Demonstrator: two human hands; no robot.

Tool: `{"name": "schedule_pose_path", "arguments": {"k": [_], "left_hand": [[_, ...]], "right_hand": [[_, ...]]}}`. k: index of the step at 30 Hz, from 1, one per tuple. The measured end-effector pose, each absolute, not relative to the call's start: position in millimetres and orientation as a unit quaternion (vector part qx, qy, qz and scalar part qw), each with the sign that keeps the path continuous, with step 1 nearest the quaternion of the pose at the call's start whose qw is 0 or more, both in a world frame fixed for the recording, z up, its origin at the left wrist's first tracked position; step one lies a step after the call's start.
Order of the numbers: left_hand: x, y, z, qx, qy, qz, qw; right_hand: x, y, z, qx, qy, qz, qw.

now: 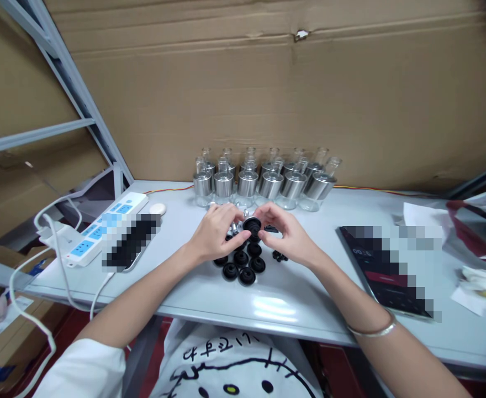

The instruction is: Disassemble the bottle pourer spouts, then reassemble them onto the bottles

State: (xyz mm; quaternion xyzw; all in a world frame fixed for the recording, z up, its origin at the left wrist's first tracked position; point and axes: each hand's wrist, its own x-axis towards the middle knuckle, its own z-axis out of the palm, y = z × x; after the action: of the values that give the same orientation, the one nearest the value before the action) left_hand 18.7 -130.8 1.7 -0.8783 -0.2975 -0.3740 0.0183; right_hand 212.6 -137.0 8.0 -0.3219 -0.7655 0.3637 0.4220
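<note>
Between my left hand (pixel 222 231) and my right hand (pixel 285 232) is a bottle stopper (pixel 252 224) with black ribbed rings and a silvery metal top, its ribbed end facing me. Both thumbs and fingertips press against its sides. Under and in front of my hands, several similar black stoppers (pixel 247 276) stand in a loose cluster on the table (pixel 210 301). My left hand partly hides some of them. Beside the right hand lies a little heap of small black parts (pixel 279 256), too small to name. Behind the hands stand two rows of glass bottles (pixel 248 182) with metal sleeves.
A white power strip (pixel 106 229) with cables and a phone (pixel 133 243) lie on the left. A round white object (pixel 158 209) is near them. On the right are a tablet (pixel 386 271) and crumpled tissue (pixel 481 282). A cardboard wall (pixel 268 94) closes off the back.
</note>
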Motion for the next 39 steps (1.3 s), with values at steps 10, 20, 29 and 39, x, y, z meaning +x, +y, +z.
{"name": "schedule_pose_path", "arguments": {"k": [10, 20, 29, 39], "left_hand": [[20, -131, -2, -0.897, -0.311, -0.303, -0.086], [23, -133, -8, -0.879, -0.333, -0.312, -0.139], [25, -135, -10, -0.861, -0.353, -0.337, -0.142], [25, -133, -9, -0.880, -0.314, -0.338, -0.108]], "right_hand": [[210, -139, 10, -0.337, -0.783, 0.346, 0.392], [206, -142, 9, -0.347, -0.786, 0.355, 0.369], [206, -142, 7, -0.341, -0.779, 0.372, 0.372], [206, -143, 9, -0.336, -0.778, 0.384, 0.365]]}}
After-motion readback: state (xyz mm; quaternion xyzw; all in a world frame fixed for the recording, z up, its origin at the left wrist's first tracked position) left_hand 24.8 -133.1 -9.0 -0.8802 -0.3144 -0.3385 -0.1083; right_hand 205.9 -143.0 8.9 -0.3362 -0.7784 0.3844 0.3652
